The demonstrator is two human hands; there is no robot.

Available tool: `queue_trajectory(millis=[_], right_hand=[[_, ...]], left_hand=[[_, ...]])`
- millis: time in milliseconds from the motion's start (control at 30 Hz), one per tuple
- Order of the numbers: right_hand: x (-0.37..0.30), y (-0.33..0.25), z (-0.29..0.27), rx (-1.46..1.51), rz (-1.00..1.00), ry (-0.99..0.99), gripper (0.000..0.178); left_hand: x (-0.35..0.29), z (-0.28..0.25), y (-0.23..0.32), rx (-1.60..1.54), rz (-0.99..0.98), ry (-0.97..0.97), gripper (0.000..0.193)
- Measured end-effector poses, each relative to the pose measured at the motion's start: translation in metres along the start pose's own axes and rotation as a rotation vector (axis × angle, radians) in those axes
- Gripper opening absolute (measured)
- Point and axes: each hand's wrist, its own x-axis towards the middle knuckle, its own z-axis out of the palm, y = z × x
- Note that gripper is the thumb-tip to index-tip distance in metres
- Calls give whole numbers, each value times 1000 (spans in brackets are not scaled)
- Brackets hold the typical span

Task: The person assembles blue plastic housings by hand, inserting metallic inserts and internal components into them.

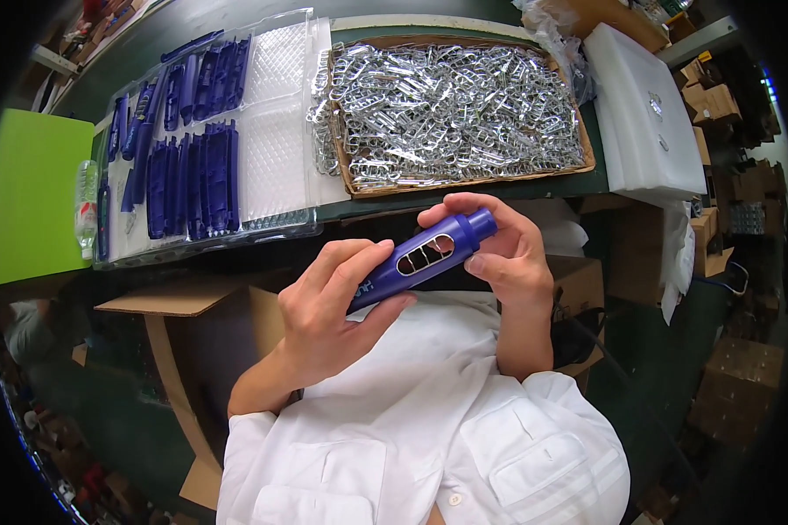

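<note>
Both hands hold a dark blue plastic tube-shaped housing [394, 278] tilted up to the right, in front of the table edge. A rounded window in its side is framed by a shiny metal piece with crossbars. My left hand [333, 302] is closed round the lower left end, thumb below and fingers on top. At the narrower upper right end, my right hand [506, 245] grips with thumb and fingers. Beyond them lies a shallow cardboard box [464, 185] full of loose shiny metal frames [455, 109].
A clear plastic tray [276, 131] at left carries several blue half-shells [193, 179]. Beside it are a green board [31, 197] and a plastic bottle [86, 208]. White foam sheets [643, 114] stand at right. An open cardboard box [175, 302] sits below the table.
</note>
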Motion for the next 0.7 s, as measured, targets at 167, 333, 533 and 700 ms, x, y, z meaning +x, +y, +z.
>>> queue_trajectory(millis=[167, 333, 533, 700], right_hand=[[2, 1, 0, -3, 7, -10, 70], [1, 1, -3, 11, -9, 65, 65], [-3, 0, -7, -32, -39, 134, 63], [-3, 1, -30, -131, -109, 226, 54]], left_hand=[[0, -3, -1, 16, -8, -10, 60], [0, -8, -6, 16, 6, -109, 64], [31, -33, -8, -1, 17, -246, 54], [156, -43, -71, -166, -386, -155, 37]])
